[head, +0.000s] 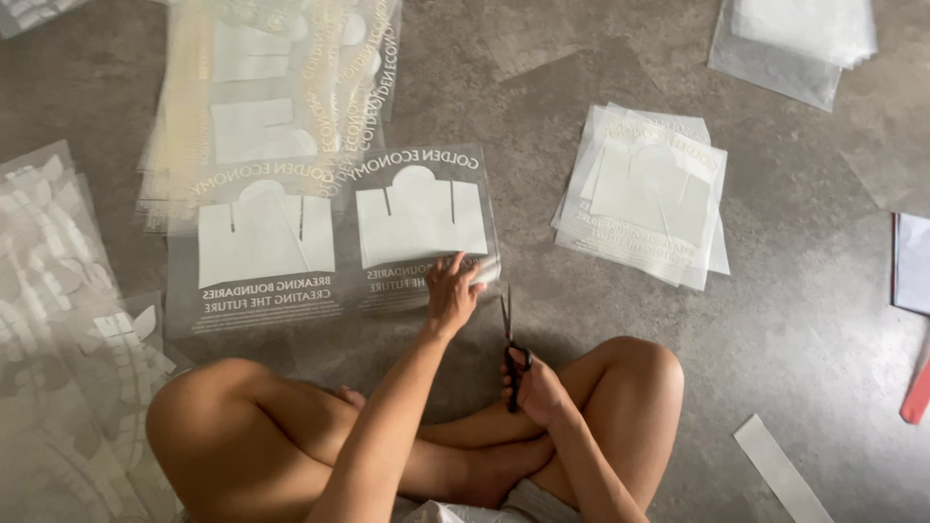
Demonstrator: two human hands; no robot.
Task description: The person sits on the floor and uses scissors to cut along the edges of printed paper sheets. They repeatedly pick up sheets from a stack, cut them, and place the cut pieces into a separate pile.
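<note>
Two clear printed sheets (329, 242) left; white stack (644, 194) right, bare floor (542, 116) between. Left hand (451, 291) presses sheet edge; right hand (536, 387) grips scissors (509, 339).

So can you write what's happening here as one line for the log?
left hand: pressing on clear printed sheet | right hand: holds black scissors, blades pointing at sheet | cut sheets pile: on grey floor, right | person: cross-legged

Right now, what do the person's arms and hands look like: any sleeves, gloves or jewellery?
Both arms are bare up to the frame edge, with no sleeves in view. The left hand and the right hand wear no gloves, and no rings, watch or bracelets can be made out. The only clothing in view is a bit of light grey fabric at the lap; the legs are bare too.
</note>
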